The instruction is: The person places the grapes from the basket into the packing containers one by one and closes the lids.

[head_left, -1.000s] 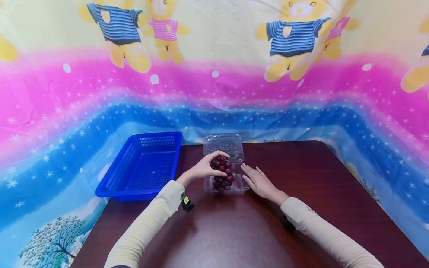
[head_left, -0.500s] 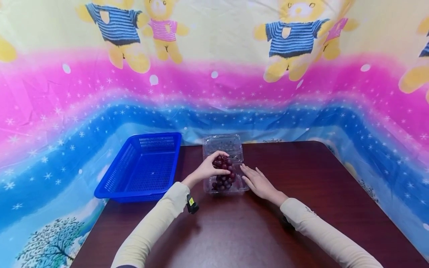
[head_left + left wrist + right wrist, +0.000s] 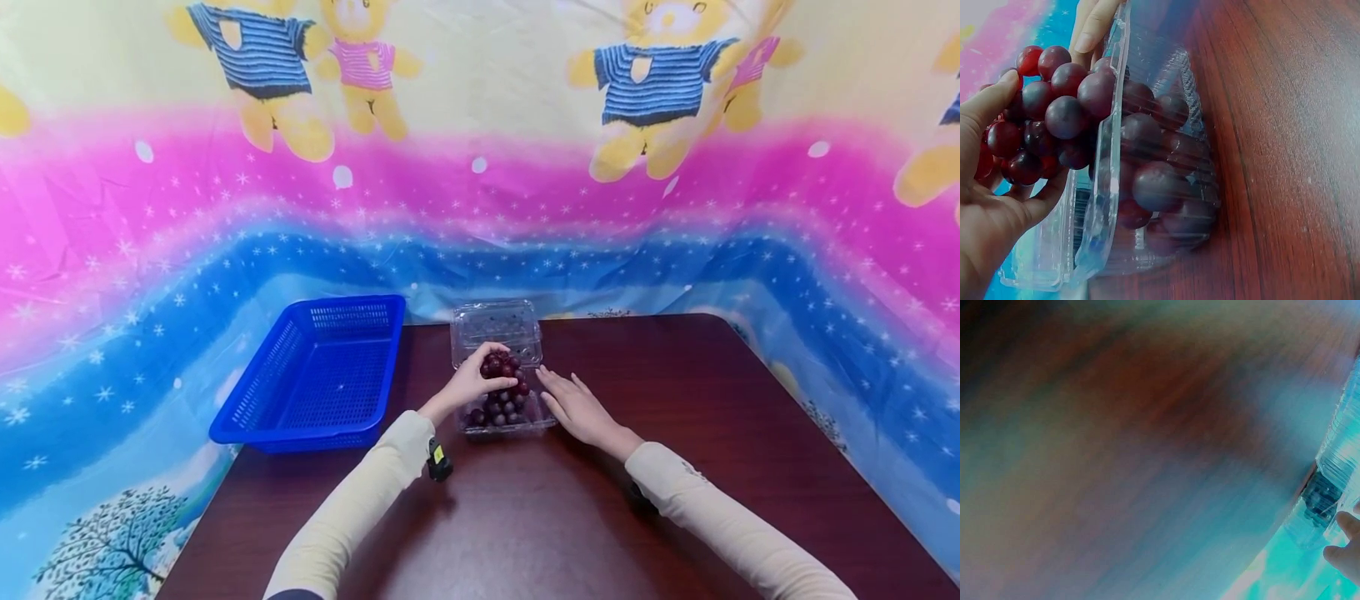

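A clear plastic clamshell box lies open on the dark wooden table, its lid folded back. A bunch of dark red grapes sits in it, and my left hand grips the top of the bunch. More grapes show through the box wall. My right hand rests flat against the box's right side with straight fingers; only its fingertips show in the right wrist view beside the box.
An empty blue plastic basket stands left of the box, overhanging the table's left edge. A bright printed cloth hangs behind and around the table.
My left hand with the grape bunch has sunk slightly and drifted a little right, deeper into the box. My right hand has stayed put.
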`<state>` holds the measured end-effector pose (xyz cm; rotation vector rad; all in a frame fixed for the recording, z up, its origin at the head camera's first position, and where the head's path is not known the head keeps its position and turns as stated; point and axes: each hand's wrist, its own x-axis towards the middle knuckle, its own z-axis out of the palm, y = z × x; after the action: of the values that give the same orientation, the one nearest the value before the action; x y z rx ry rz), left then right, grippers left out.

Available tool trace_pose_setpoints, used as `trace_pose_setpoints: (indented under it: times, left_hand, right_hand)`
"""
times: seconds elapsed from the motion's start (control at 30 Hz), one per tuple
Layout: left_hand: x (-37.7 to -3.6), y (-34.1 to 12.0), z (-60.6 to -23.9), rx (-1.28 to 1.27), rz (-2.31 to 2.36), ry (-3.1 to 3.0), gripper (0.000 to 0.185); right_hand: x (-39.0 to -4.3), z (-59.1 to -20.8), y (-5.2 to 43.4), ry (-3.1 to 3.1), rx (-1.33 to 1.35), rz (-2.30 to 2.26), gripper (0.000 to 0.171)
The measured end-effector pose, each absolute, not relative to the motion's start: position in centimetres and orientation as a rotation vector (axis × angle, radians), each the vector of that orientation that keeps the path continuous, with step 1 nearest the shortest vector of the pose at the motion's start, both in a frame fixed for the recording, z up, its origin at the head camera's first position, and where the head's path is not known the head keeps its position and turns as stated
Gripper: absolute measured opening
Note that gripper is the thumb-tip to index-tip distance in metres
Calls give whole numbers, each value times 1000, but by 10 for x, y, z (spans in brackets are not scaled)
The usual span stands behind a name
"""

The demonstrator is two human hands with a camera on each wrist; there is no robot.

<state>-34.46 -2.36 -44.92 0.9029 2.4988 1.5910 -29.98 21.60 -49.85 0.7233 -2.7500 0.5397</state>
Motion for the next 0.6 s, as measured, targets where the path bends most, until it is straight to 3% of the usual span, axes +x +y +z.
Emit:
trace_pose_setpoints:
  times: [0.6]
  left_hand:
    - [-344,-2,-455,819,1338,2647,49]
  right_hand:
    - [-298,-497,215,-2753,719,518,47]
